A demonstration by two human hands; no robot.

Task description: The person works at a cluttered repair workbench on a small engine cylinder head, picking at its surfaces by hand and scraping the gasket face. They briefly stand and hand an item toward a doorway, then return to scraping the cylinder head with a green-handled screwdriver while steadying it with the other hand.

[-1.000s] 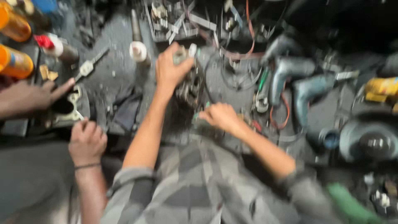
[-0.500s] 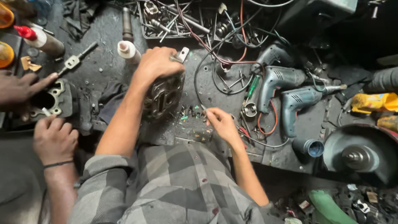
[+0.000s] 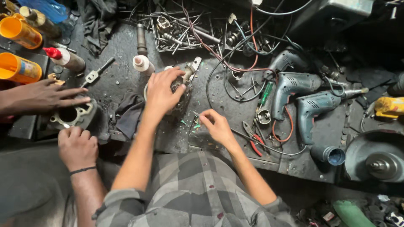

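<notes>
**Two pairs of hands on a cluttered worktop**

The dark, greasy worktop (image 3: 126, 63) fills the frame. At right lie grey-green power drills (image 3: 290, 86) amid tangled cables. At centre the left hand (image 3: 162, 90) is clamped over a grimy metal engine part (image 3: 185, 82), fingers curled on its top. Just lower right, the right hand (image 3: 216, 126) rests on the worktop — fingertips pinched together on something too small to make out. At left, a co-worker's two hands (image 3: 42, 96) flank a metal cylinder block (image 3: 73, 115). Red-handled pliers (image 3: 254, 143) lie beside the right hand — orange cans (image 3: 19, 31) sit upper left.
</notes>
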